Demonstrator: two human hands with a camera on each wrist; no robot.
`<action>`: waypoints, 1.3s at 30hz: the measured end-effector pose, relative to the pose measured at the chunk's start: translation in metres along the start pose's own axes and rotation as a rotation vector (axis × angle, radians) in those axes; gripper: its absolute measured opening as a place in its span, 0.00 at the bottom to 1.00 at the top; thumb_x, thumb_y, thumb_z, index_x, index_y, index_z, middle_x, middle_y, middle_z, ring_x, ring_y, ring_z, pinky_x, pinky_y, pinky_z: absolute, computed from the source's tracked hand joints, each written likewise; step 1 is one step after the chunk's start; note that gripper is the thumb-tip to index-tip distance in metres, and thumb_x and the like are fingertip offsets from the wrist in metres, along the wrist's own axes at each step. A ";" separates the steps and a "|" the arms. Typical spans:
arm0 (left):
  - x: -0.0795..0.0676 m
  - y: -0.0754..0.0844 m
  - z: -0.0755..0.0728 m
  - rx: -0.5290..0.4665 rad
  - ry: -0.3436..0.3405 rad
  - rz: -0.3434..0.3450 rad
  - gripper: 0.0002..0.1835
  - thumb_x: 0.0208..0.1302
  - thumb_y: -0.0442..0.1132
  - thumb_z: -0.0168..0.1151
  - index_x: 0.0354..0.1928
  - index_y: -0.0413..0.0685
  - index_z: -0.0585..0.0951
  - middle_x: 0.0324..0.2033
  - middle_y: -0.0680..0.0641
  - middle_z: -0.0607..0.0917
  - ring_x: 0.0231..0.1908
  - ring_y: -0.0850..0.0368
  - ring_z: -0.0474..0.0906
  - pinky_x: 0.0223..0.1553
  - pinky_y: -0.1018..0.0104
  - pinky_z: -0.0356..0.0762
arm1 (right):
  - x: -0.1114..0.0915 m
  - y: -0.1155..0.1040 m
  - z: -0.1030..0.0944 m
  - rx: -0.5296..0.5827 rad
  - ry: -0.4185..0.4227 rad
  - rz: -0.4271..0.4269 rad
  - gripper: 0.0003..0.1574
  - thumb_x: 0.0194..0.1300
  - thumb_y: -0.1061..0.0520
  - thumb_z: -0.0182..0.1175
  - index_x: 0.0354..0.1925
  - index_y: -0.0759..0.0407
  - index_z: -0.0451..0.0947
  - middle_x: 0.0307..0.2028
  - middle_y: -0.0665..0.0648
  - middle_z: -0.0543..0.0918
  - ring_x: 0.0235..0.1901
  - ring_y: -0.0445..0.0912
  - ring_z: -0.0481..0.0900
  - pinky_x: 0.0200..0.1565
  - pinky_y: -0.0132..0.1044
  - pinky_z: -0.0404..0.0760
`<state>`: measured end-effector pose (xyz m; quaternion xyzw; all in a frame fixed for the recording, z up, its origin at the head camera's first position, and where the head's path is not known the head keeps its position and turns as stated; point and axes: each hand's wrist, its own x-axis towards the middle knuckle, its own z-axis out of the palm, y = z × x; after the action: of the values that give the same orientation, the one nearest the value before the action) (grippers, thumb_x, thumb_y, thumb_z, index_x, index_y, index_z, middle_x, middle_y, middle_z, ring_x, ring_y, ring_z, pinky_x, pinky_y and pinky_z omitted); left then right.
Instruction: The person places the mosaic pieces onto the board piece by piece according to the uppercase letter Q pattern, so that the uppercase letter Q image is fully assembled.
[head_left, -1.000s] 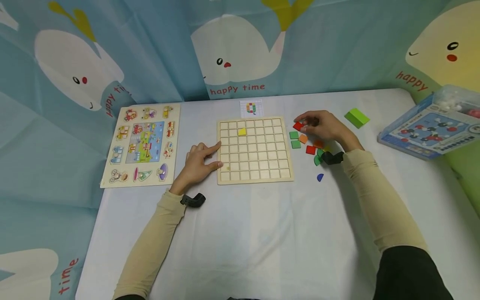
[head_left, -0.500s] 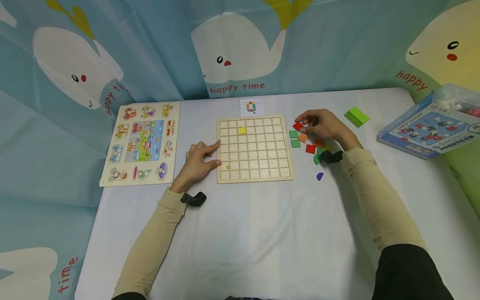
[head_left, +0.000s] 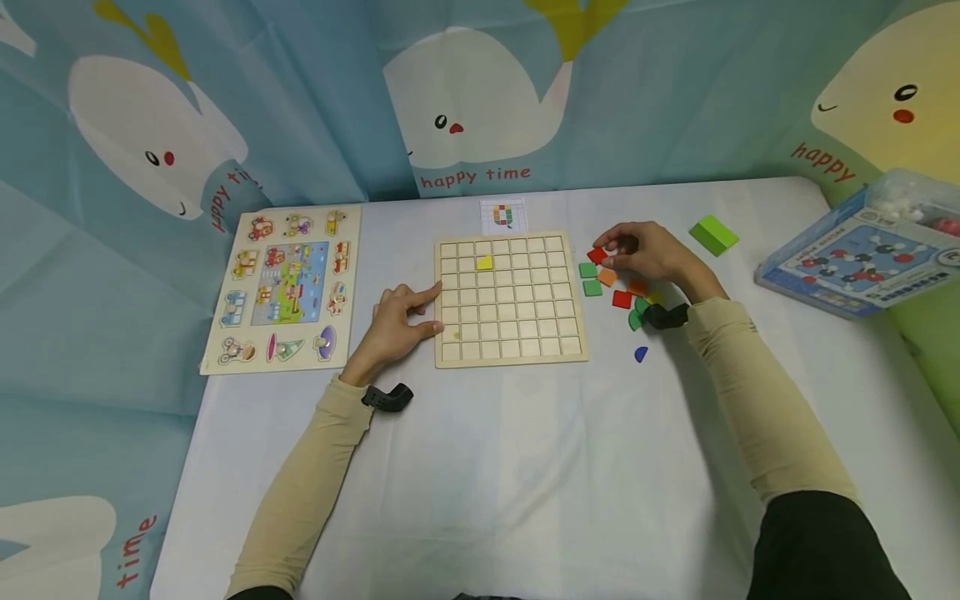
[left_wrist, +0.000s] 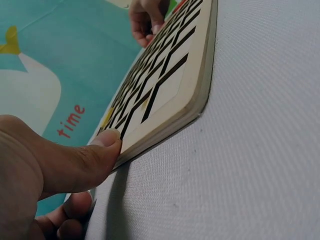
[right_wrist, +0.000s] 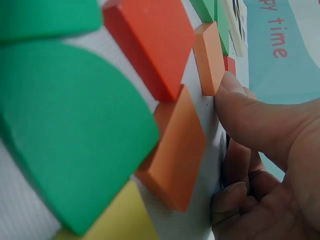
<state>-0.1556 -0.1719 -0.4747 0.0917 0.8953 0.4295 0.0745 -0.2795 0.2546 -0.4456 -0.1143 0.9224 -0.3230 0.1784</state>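
A pale wooden grid board (head_left: 510, 317) lies mid-table, with one yellow square tile (head_left: 484, 262) in its upper left part. My left hand (head_left: 397, 325) touches the board's left edge with the thumb and a spread forefinger; the left wrist view has the thumb (left_wrist: 102, 145) against that edge. Right of the board, my right hand (head_left: 652, 250) pinches a red square tile (head_left: 597, 255) by its edges. Mostly hidden behind the thumb in the right wrist view is this tile (right_wrist: 229, 64). Close by lie green squares (head_left: 590, 279), an orange tile (head_left: 607, 277) and another red tile (head_left: 622, 299).
Green rounded pieces (head_left: 637, 317) and a blue half-round piece (head_left: 641, 354) lie nearer the front. A pattern card (head_left: 504, 217) sits behind the board. A picture puzzle (head_left: 281, 287) is on the left; a green block (head_left: 713, 235) and a boxed molecule set (head_left: 862, 250) are on the right.
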 end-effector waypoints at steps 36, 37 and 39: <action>0.001 -0.001 0.000 0.005 0.013 0.013 0.36 0.64 0.38 0.77 0.74 0.48 0.76 0.36 0.43 0.74 0.40 0.50 0.59 0.49 0.56 0.51 | -0.004 -0.002 -0.004 -0.034 -0.023 0.016 0.23 0.80 0.55 0.61 0.63 0.68 0.72 0.55 0.69 0.76 0.54 0.61 0.72 0.62 0.57 0.73; 0.001 -0.002 0.000 0.007 0.018 0.016 0.36 0.64 0.38 0.77 0.74 0.48 0.76 0.36 0.43 0.74 0.40 0.50 0.59 0.49 0.56 0.53 | -0.004 0.000 -0.005 -0.021 -0.014 0.018 0.23 0.80 0.55 0.61 0.63 0.68 0.72 0.56 0.69 0.77 0.54 0.61 0.73 0.62 0.56 0.73; 0.001 -0.002 0.001 0.011 0.030 0.024 0.36 0.63 0.37 0.78 0.73 0.48 0.77 0.35 0.43 0.74 0.40 0.50 0.60 0.47 0.58 0.55 | -0.006 0.003 -0.007 0.003 0.005 0.025 0.24 0.80 0.54 0.61 0.64 0.67 0.73 0.57 0.70 0.78 0.54 0.60 0.74 0.61 0.52 0.74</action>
<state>-0.1564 -0.1725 -0.4767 0.0964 0.8975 0.4268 0.0551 -0.2770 0.2627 -0.4401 -0.1017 0.9237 -0.3224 0.1804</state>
